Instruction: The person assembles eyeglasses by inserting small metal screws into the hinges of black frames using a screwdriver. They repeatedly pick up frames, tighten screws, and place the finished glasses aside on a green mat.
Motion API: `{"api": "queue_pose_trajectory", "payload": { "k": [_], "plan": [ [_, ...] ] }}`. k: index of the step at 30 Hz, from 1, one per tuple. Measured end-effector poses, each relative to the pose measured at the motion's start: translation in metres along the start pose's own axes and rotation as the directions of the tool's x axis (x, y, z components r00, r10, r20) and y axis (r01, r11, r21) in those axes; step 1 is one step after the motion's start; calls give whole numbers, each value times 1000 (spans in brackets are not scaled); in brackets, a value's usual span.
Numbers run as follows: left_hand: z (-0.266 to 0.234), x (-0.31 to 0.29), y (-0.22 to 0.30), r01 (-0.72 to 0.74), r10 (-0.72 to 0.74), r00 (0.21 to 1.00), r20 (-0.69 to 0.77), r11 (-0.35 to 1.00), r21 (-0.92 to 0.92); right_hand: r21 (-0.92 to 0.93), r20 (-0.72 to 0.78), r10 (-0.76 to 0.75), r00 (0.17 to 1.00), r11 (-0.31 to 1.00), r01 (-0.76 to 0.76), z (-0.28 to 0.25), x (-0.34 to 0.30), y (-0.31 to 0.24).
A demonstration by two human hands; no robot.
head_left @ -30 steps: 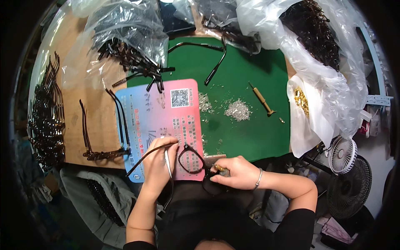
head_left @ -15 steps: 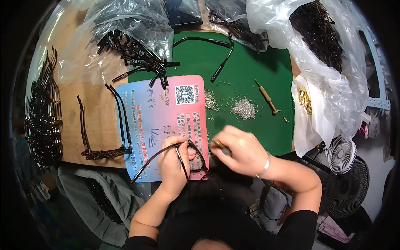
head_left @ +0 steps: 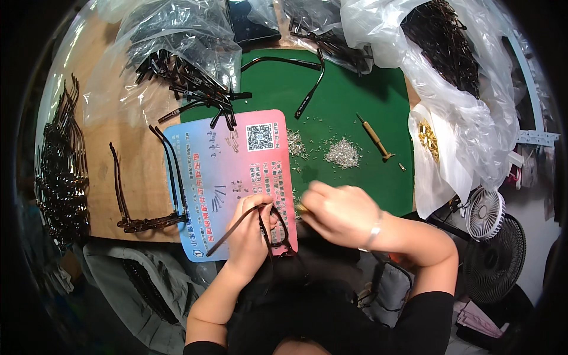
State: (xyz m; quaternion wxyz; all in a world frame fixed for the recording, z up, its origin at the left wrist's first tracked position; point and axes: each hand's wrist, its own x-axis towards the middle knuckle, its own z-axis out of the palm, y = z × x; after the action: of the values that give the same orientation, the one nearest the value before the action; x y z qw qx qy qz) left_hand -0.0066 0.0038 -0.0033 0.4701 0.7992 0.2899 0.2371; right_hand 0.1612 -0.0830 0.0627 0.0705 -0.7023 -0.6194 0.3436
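Observation:
My left hand point(head_left: 245, 234) is closed around a dark eyeglass frame point(head_left: 284, 244), its temples spread out to the left and downward. The frame is held above the pink side of a printed card point(head_left: 228, 177). Just to the right, my right hand point(head_left: 337, 214) is closed on a small screwdriver point(head_left: 303, 208). Only a yellowish bit of the tool shows, its tip and most of its handle being hidden by blurred fingers. Small screws and dark pins point(head_left: 219, 198) lie on the card. Another brass screwdriver point(head_left: 374, 137) rests on the green mat point(head_left: 378, 183).
Heaps of tiny silver screws point(head_left: 342, 154) sit on the mat. Loose temples point(head_left: 310, 89) lie behind them. Bagged dark temples point(head_left: 189, 83) are at the back left, stacked frames point(head_left: 62, 177) at far left. One frame point(head_left: 151, 222) stands left of the card. Gold parts point(head_left: 428, 141) lie at right.
The eyeglass frame has turned a little in my left hand, its long temple pointing more steeply down. My right hand has shifted slightly and its screwdriver shows less. The whole view has moved a bit.

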Motion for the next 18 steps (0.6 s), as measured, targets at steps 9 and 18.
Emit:
{"api": "queue_pose_trajectory", "payload": {
  "k": [9,18],
  "plan": [
    [4,2,5,-10,15,996,88,998,-66,-159,-209,72,975,982,-107,14,9,12],
    [3,3,0,-59,61,991,122,998,-14,144,-307,147,940,984,-107,7,-35,35]
  ]
}}
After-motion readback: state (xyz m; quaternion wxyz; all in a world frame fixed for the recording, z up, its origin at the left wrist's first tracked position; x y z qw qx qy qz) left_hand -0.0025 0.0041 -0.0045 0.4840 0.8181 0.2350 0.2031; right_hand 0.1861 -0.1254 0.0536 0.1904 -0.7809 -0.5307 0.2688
